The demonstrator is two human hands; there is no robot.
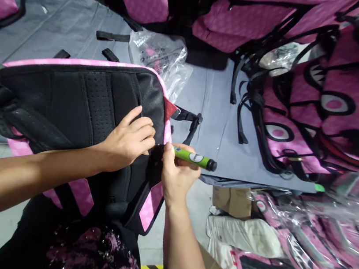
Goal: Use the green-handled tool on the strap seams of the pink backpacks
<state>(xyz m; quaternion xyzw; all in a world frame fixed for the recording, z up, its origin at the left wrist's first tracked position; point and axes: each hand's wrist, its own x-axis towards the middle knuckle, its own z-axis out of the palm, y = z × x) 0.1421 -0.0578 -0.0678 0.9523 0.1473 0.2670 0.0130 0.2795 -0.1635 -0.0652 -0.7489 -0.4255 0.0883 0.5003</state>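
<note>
A black backpack with pink edges (69, 88) lies back panel up at the table's front edge, partly over it. My left hand (128, 138) rests on the black panel, its fingers bent and pressed to the fabric near the right edge; anything under the fingertips is hidden. My right hand (179, 168) is wrapped round a green marker (192, 157), whose dark tip points left at the backpack's edge, close to my left fingers. A red triangular tab (169, 108) and a black strap with a buckle (187, 116) stick out just above.
Pink and black backpacks (229, 21) stand along the table's far side, more with eye patterns (278, 133) at the right. A clear plastic bag (164, 54) lies behind the backpack. Below right are cardboard boxes (232, 200) and plastic-wrapped pink bags (324, 244).
</note>
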